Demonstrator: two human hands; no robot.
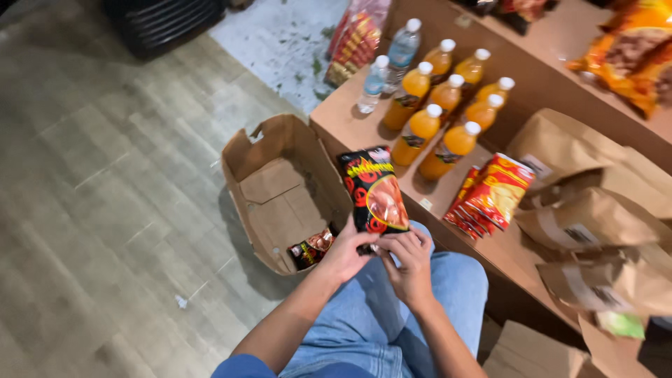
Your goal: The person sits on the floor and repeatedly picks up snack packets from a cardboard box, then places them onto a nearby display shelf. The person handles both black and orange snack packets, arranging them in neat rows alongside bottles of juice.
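Both my hands hold one black and red snack packet [374, 190] by its bottom edge, above my lap in blue jeans. My left hand [344, 255] pinches the lower left corner and my right hand [408, 262] grips the lower right. The packet stands upright over the rim of an open cardboard box [269, 183] on the floor. Inside that box lies another dark snack packet [312, 248], near the corner closest to me.
A low brown table [350, 119] on my right carries several orange drink bottles [439, 112], two water bottles [388, 66], a stack of red and yellow packets [493, 192] and brown paper bags [595, 217]. More orange snack bags [633, 56] lie behind. Wood-look floor spreads to the left.
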